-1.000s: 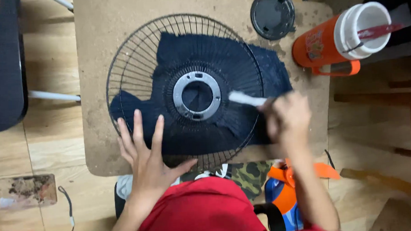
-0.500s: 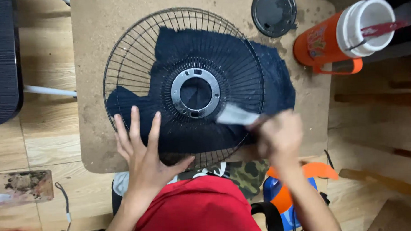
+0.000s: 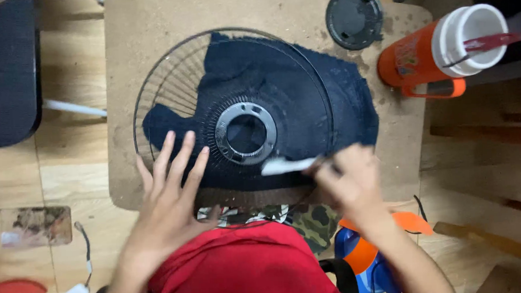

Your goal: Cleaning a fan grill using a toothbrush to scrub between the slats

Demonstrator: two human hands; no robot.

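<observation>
I see soft, even indoor light with faint shadows on the desk (image 3: 152, 17). Motion blur smears my left hand (image 3: 167, 193), my right hand (image 3: 345, 181) and the fan guard's (image 3: 154, 92) wires. There's little glare.

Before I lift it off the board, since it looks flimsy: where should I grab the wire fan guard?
Probably the outer rim of the fan guard on its far-left arc, coming from the left. The guard lies flat and that arc is bare. The left hand presses the near part, and the right hand works a brush there.
</observation>
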